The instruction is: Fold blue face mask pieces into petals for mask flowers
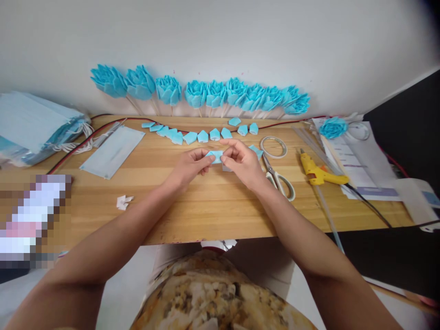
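Observation:
Between both hands, just above the table, is a small light-blue fabric piece (216, 156). My left hand (195, 166) pinches its left end between thumb and fingers. At the other end, my right hand (241, 161) is closed on it in the same way. Beyond the hands, several blue folded petals (203, 136) lie in a curved row. Another blue piece (256, 151) lies just past my right hand, partly hidden. Scissors (280, 178) with white handles rest to the right, near a roll of tape (274, 147).
Several blue flowers on sticks (195, 94) lean against the wall. A yellow glue gun (319, 174) and a blue flower (333, 128) on papers lie right. A flat mask (113, 151), bagged masks (37, 123), paper scraps (123, 202) and a blurred-out device (34, 220) are left.

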`<state>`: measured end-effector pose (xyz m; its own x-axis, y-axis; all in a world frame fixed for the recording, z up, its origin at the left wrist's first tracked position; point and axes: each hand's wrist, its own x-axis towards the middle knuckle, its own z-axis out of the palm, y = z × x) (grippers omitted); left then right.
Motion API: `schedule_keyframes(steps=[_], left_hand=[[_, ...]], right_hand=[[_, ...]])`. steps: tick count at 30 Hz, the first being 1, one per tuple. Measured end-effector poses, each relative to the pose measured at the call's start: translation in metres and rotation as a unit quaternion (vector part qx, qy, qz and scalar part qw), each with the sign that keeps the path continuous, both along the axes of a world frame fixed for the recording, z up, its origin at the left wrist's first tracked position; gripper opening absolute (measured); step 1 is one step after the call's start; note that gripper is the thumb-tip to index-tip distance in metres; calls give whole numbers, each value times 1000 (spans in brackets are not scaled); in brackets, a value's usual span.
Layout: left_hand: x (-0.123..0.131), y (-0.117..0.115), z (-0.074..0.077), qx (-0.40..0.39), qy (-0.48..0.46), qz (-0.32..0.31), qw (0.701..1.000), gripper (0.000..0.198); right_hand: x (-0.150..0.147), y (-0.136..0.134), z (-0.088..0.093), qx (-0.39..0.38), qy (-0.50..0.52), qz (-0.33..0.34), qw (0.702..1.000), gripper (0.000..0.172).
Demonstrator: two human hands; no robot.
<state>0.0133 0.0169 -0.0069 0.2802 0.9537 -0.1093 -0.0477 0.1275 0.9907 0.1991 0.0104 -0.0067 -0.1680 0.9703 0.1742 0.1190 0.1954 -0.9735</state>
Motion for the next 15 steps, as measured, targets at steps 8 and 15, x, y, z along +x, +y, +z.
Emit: schedule_keyframes(steps=[8, 15], left_hand=[[-1, 1, 0, 17, 36, 9, 999, 26], [-1, 2, 0, 9, -11, 21, 1000, 20]], right_hand=[[-2, 0, -6, 36, -23, 19, 999, 39], [38, 18, 12, 98, -90, -74, 988, 36]])
